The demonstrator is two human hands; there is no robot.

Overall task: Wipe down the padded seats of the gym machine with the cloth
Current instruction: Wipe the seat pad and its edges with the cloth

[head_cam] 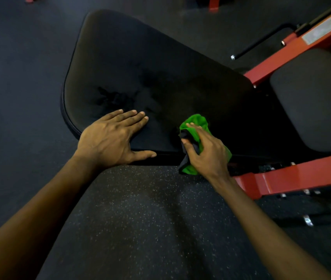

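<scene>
A large black padded seat (140,63) fills the middle of the view, with darker damp smears near its centre. My left hand (112,138) lies flat on its near edge, fingers straight, thumb along the rim. My right hand (205,150) grips a bunched green and black cloth (195,123) at the seat's near edge, to the right of my left hand; part of the cloth hangs below the rim. A second black pad (312,98) sits to the right.
The red steel frame (293,176) of the machine runs along the right, with a black handle bar (261,42) behind it. Dark speckled rubber flooring (140,219) lies under my arms. Red machine feet show at the top edge.
</scene>
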